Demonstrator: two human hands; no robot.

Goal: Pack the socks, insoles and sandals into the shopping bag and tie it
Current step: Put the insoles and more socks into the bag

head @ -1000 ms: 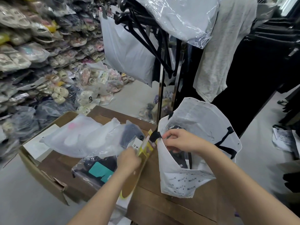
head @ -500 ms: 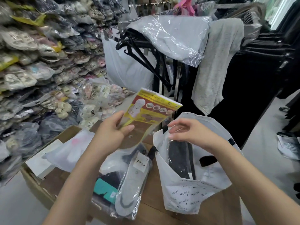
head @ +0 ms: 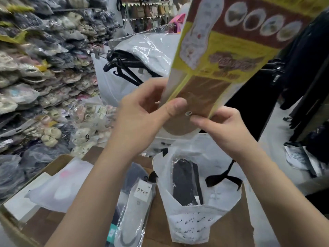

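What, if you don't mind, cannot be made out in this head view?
All in the head view:
- Insole pack: top cut off by the frame's upper edge; its print is blurred.
- Shopping bag: its wall hides all but the top of a black item inside.
- Frosted pouch: contents only a pale blur through the plastic.
- Left hand: fingertips hidden behind the insole pack.

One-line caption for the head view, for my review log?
Left hand and right hand hold the insole pack above the open shopping bag; a sock pack lies beside it.
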